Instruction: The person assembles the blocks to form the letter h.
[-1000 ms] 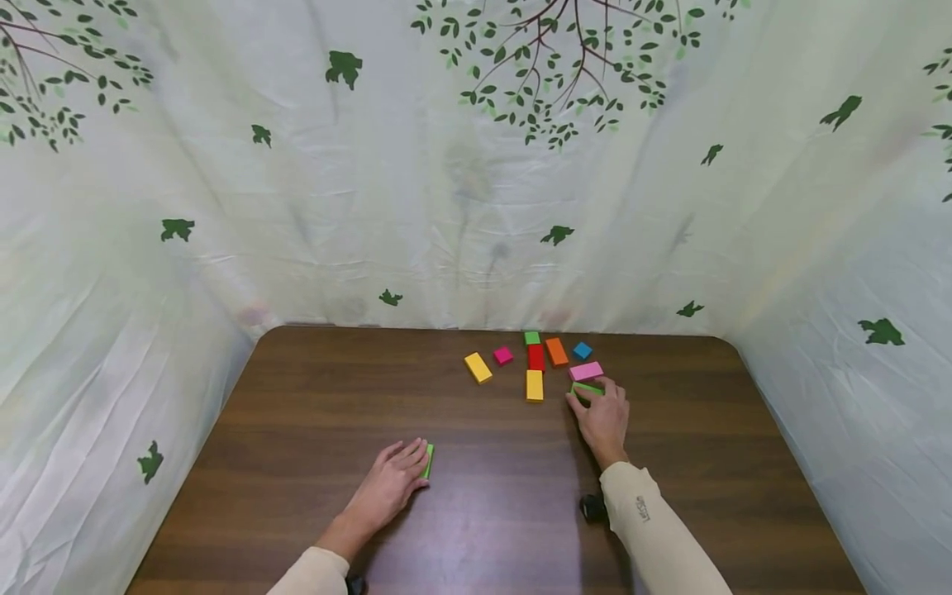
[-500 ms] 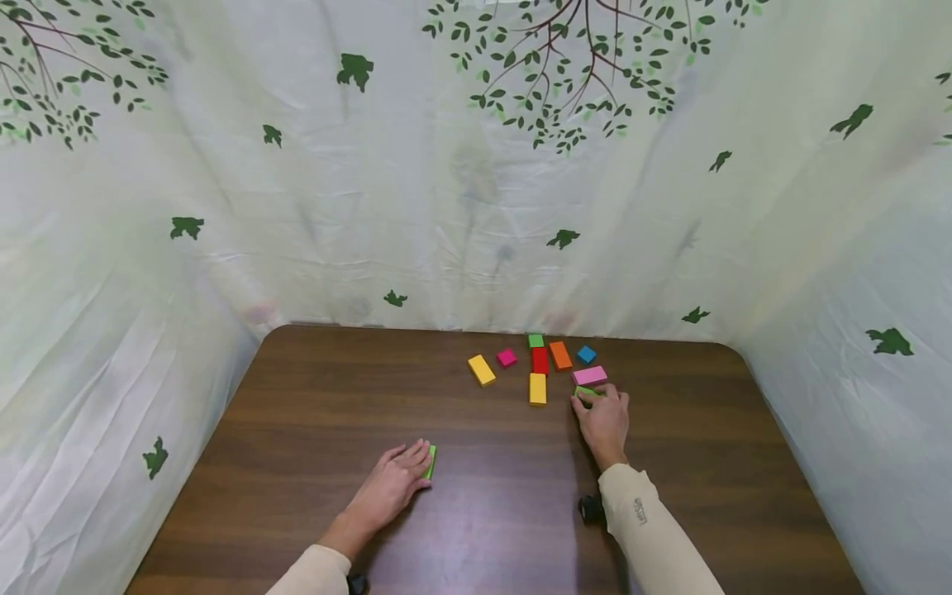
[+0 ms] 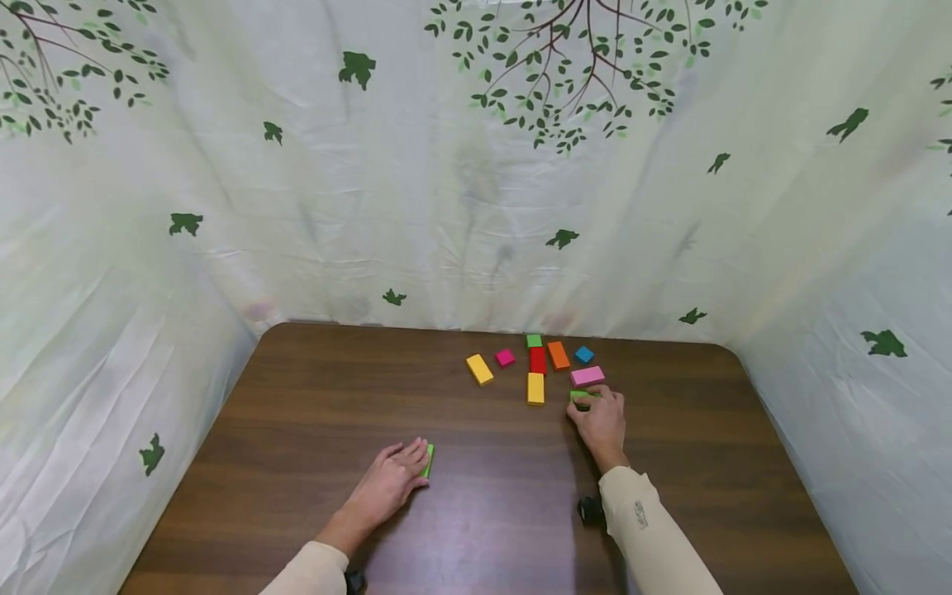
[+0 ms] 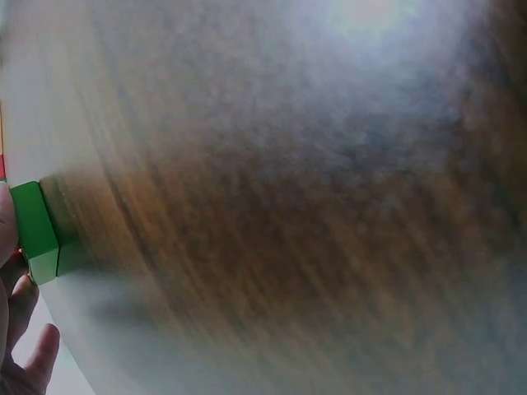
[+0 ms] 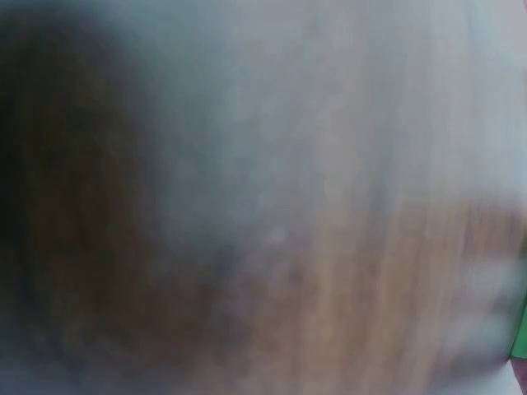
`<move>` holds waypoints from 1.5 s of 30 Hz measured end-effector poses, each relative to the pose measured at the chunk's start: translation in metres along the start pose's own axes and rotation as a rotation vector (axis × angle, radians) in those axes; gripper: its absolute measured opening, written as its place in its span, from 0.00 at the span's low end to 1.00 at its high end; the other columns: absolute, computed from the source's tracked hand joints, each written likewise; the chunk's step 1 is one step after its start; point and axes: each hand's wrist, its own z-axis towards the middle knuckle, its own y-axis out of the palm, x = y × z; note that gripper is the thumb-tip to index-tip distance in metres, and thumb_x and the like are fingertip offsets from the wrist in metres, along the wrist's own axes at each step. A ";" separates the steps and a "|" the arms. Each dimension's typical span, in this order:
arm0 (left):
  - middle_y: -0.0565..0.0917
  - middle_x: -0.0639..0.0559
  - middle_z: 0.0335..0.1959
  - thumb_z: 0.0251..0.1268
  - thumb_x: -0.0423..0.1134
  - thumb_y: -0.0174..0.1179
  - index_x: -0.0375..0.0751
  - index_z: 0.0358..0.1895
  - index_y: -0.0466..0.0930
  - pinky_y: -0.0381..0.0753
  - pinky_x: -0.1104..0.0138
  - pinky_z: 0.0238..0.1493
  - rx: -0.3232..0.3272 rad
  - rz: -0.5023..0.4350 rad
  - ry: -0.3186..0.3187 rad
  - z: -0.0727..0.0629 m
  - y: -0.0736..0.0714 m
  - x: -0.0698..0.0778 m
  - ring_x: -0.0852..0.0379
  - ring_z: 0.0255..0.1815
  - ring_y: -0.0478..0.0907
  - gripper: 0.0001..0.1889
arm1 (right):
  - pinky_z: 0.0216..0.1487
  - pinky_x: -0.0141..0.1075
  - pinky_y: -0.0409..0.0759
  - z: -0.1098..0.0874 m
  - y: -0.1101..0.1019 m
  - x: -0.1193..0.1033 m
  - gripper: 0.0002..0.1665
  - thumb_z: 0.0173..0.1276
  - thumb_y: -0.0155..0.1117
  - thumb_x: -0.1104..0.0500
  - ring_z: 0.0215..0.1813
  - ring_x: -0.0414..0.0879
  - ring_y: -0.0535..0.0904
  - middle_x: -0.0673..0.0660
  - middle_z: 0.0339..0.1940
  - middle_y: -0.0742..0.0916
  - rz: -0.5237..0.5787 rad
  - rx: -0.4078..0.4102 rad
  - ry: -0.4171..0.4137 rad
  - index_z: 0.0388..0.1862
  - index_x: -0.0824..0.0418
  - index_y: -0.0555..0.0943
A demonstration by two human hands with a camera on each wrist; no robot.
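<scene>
My left hand [image 3: 390, 481] lies at the table's left-centre, holding a green block [image 3: 429, 460] between fingers and thumb. In the left wrist view, that block's long dark-green side shows at the left edge, with fingertips [image 4: 30, 288] against it. Farther out on the right, my right hand [image 3: 601, 420] pinches another green block [image 3: 579, 395], partly hidden under the fingers. Just beyond it lies a pink block [image 3: 587, 376], apart from the held one. The right wrist view is blurred, with only a sliver of green block [image 5: 520, 337] at its right edge.
Toward the back edge of the brown wooden table [image 3: 335, 388], a red block [image 3: 537, 359] stands in line between a small green block [image 3: 534, 340] and a yellow block [image 3: 535, 388]. Orange [image 3: 559, 355], blue [image 3: 584, 354], magenta [image 3: 505, 358] and second yellow [image 3: 479, 369] blocks lie around. A curtain hangs behind.
My right hand has slid its green block slightly nearer and to the left, widening the gap from the pink block. My left hand stays in place; the head view shifted a little.
</scene>
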 end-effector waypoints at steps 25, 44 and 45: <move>0.82 0.40 0.54 0.57 0.42 0.66 0.32 0.50 0.84 0.74 0.53 0.57 0.014 0.032 -0.034 0.002 0.001 0.001 0.49 0.58 0.78 0.21 | 0.49 0.52 0.78 -0.013 0.001 -0.001 0.10 0.56 0.74 0.58 0.51 0.59 0.80 0.62 0.52 0.81 0.129 -0.070 -0.105 0.35 0.63 0.90; 0.83 0.39 0.52 0.52 0.40 0.69 0.31 0.48 0.84 0.77 0.53 0.53 0.118 0.017 -0.023 0.001 0.008 0.005 0.47 0.55 0.80 0.21 | 0.54 0.54 0.76 -0.021 0.003 0.004 0.07 0.53 0.76 0.63 0.54 0.62 0.77 0.65 0.54 0.81 0.234 -0.064 -0.200 0.31 0.65 0.90; 0.83 0.38 0.51 0.51 0.40 0.69 0.30 0.47 0.85 0.77 0.53 0.53 0.134 0.014 -0.011 0.001 0.008 0.005 0.46 0.55 0.81 0.21 | 0.54 0.54 0.76 -0.021 0.004 0.003 0.07 0.52 0.76 0.63 0.54 0.63 0.76 0.65 0.54 0.81 0.233 -0.070 -0.211 0.31 0.65 0.90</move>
